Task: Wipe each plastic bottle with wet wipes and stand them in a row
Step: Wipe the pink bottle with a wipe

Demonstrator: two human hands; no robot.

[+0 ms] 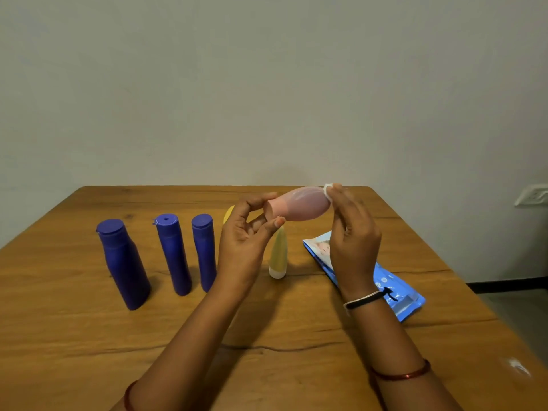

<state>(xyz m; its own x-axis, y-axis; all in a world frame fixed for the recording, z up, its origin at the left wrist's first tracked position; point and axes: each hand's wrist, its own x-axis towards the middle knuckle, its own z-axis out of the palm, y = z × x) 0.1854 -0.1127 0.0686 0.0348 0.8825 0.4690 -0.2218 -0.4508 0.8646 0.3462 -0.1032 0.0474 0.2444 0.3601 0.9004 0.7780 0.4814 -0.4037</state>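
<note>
Fingers of your left hand pinch the cap end of the pink bottle, which lies sideways in the air between your two hands. At its far end your right hand pinches a small white wipe against the bottle's base. Just below your left grip stands a pale yellow bottle, cap down on the wooden table. Left of that grip three blue bottles stand in a row, and another yellow bottle shows partly behind your left hand. Under your right wrist lies the blue wipes pack.
</note>
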